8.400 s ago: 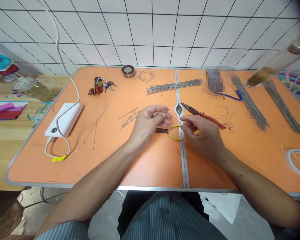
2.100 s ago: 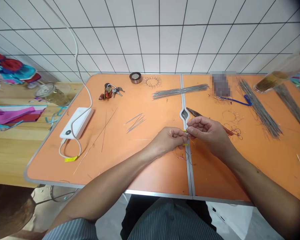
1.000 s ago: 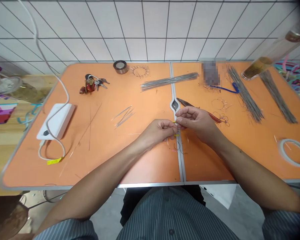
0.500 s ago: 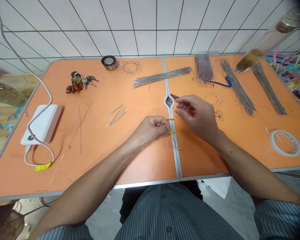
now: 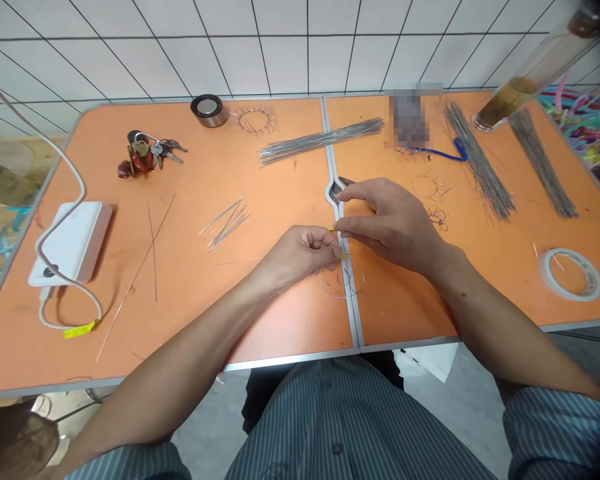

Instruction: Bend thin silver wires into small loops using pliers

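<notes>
So the left hand [image 5: 295, 257] is closed in a loose fist just left of the metal centre seam [image 5: 351, 313] on the orange desk [image 5: 280, 320], and two yellow ends [image 5: 344, 255] poke out of it, one above the other, right at the seam. Can't tell what they belong to since the fist hides the rest, but they seem to point right, across the seam. A thin wire loop [image 5: 340, 281] lies just below, over the seam. The right hand [image 5: 387, 217] is open, fingertips reaching left, just beside those yellow ends, so the hands are basically together. Half a second back, that right hand sat further off.
</notes>
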Tool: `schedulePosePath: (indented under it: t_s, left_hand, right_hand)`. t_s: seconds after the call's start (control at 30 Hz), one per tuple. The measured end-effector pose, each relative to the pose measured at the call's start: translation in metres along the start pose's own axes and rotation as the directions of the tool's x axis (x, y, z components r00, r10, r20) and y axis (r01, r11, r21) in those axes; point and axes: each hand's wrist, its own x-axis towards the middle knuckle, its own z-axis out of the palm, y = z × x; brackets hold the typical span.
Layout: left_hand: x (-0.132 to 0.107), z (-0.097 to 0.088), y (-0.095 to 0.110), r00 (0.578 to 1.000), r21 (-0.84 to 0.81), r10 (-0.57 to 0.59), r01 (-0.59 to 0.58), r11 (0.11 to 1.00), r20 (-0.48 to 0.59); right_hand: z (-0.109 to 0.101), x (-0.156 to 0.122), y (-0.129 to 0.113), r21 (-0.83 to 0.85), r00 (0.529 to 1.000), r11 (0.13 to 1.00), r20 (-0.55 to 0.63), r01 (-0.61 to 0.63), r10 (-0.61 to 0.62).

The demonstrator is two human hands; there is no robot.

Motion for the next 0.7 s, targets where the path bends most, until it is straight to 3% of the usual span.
schedulePosePath:
  t_s: [0.33, 0.7]
  left_hand:
    - [0.001, -0.0038, -0.0054, 0.999, 0.054, -0.031, 0.03, 0.998, 0.019]
    - [0.0036, -0.0024, -0.0074, 0.999, 0.028, -0.043, 0.043, 0.999, 0.013]
  right_hand:
    - [-0.0002, 0.0007, 0.0085, -0.006, 0.99, 0.991, 0.061, 0.131, -0.13]
    - [0.0018, 0.0028, 0.0074, -0.02, 0.983, 0.984, 0.061, 0.177, -0.176]
